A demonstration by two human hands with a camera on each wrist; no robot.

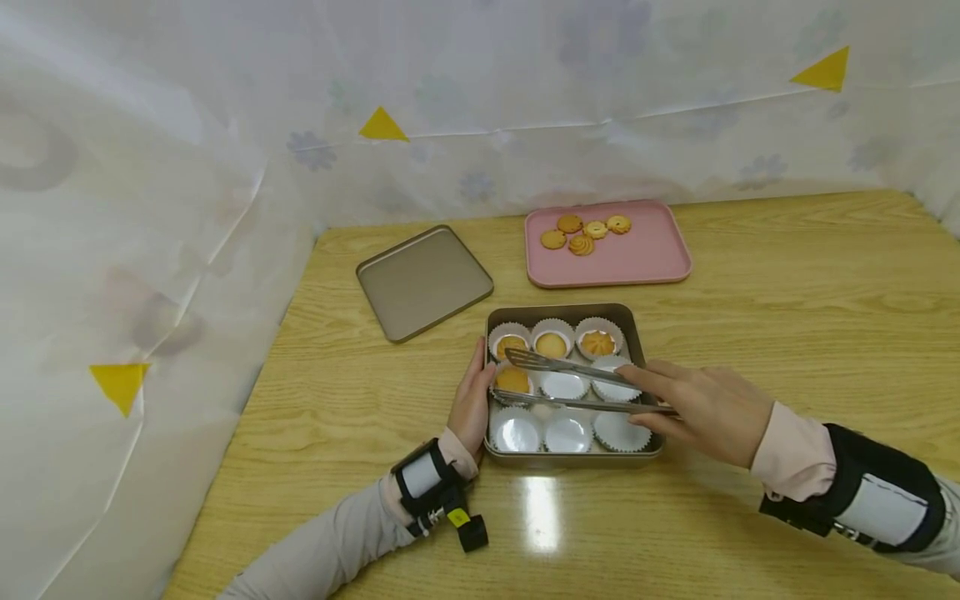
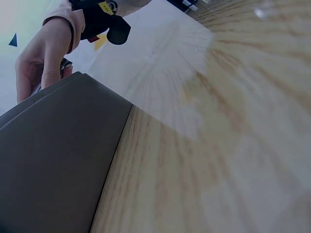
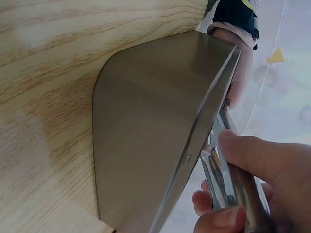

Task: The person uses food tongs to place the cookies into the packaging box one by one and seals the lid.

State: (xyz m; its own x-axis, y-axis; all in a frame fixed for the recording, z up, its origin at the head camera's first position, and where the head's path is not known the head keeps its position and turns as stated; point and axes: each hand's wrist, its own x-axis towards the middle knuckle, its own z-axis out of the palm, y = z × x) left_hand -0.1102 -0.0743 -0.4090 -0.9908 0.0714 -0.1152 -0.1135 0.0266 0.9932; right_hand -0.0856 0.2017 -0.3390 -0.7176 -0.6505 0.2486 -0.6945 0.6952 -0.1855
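Note:
A brown metal baking tin (image 1: 573,460) holds rows of white paper cups. Cookies lie in the three back-row cups and in the left cup of the middle row. My right hand (image 1: 705,408) grips metal tongs (image 1: 585,406) from the right side, thumb and fingers around the handles. The spread tong tips lie over the middle-left cup, on either side of its cookie (image 1: 513,381); whether they touch it, I cannot tell. My left hand (image 1: 471,407) rests along the tin's left wall with extended fingers. In the right wrist view the tongs (image 3: 226,177) reach past the tin's rim.
Behind the tin, a pink tray (image 1: 652,254) carries several cookies (image 1: 581,244) on its left half. A flat brown lid or shallow pan (image 1: 423,283) lies at the back left. White patterned sheeting (image 1: 480,158) hangs behind and left of the wooden table (image 1: 810,317).

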